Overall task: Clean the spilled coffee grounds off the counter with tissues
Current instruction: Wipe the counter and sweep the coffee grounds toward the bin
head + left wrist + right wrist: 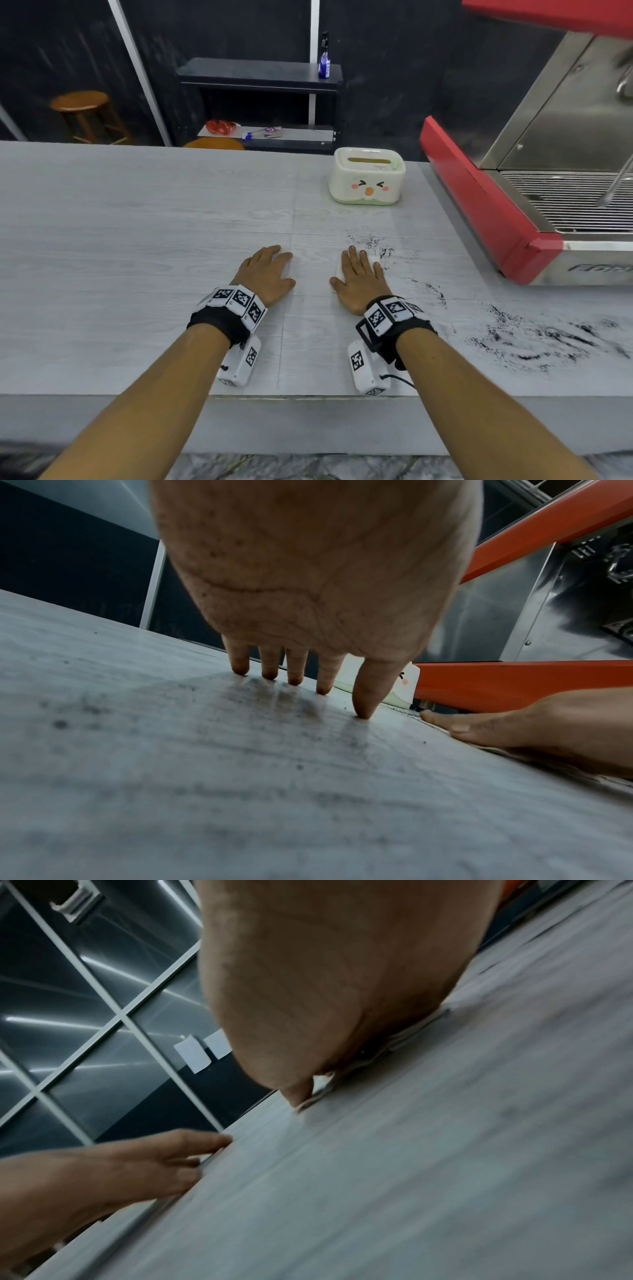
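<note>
Counter (137, 240); tissue (372, 262) under right fingers (363, 260)

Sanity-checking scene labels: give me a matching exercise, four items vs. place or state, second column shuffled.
Things:
1. left hand
2. right hand
3. tissue box
4. coffee grounds

Place or state:
A. stands at the far edge of the counter, beside the red espresso machine
B. flat on bare counter, nothing under it
C. scattered to the right of both hands
D. pressing a white tissue down

Pairs: 1-B, 2-D, 3-A, 4-C
</note>
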Action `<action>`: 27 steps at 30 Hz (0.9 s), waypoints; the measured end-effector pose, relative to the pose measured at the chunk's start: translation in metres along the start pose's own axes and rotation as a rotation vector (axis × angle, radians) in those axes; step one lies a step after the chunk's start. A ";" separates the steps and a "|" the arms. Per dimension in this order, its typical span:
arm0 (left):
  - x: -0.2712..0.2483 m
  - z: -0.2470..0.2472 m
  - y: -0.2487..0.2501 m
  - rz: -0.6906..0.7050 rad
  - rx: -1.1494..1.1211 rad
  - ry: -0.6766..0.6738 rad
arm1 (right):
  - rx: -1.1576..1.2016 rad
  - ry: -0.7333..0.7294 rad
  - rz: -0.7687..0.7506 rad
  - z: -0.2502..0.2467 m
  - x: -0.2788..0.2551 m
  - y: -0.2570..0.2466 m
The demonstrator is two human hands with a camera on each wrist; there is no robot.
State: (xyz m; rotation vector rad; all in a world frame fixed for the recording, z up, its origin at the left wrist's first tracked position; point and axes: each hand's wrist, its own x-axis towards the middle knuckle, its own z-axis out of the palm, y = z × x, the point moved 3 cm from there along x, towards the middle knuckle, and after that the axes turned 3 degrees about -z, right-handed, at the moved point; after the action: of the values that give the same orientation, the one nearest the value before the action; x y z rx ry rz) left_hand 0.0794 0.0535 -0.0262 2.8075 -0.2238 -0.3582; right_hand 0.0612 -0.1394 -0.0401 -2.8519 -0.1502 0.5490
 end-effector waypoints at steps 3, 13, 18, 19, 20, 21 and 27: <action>0.001 0.000 -0.001 -0.001 0.001 -0.001 | 0.016 0.022 0.068 -0.002 -0.006 0.026; 0.002 0.001 0.004 -0.021 0.008 0.016 | 0.063 0.028 0.214 -0.011 -0.038 0.091; 0.008 -0.004 0.016 -0.033 0.012 0.054 | 0.060 0.112 0.090 -0.022 -0.031 0.062; 0.011 -0.006 0.018 -0.040 0.013 0.065 | 0.041 0.138 0.041 -0.025 -0.027 0.051; 0.013 -0.007 0.020 -0.046 0.011 0.073 | 0.033 0.151 -0.006 -0.026 -0.022 0.040; 0.016 -0.008 0.022 -0.050 0.003 0.080 | 0.034 0.153 -0.048 -0.027 -0.017 0.029; 0.024 -0.009 0.019 -0.092 -0.002 0.079 | -0.015 0.078 -0.200 -0.023 0.015 -0.018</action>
State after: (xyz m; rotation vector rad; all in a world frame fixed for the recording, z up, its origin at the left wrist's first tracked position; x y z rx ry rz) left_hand 0.1024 0.0333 -0.0172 2.8296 -0.0766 -0.2668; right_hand 0.0823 -0.1244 -0.0200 -2.8234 -0.4219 0.3967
